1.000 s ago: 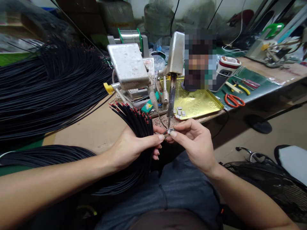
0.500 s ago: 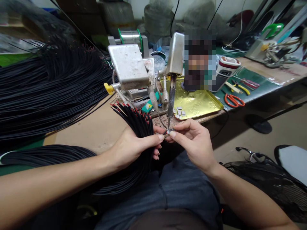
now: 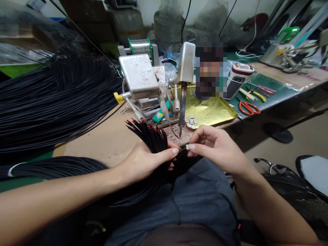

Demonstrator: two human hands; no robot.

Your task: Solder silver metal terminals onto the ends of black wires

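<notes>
Left hand [image 3: 151, 159]: center, grip closed around black cables [image 3: 151, 136].
Right hand [image 3: 215, 147]: grip pinching small metal connector [image 3: 187, 147].
Soldering iron [image 3: 182, 106]: above hands, partly hiding gold tray [image 3: 210, 111].

The wires [image 3: 146, 133] are black with little red tips. Near the middle, the tray [image 3: 210, 111] is shiny gold. To the right, the scissors [image 3: 249, 108] are orange and the pliers [image 3: 256, 94] have yellow and black. Far back, the spool [image 3: 140, 48] is silver with green edges. The trousers [image 3: 202, 194] are dark blue-grey.
</notes>
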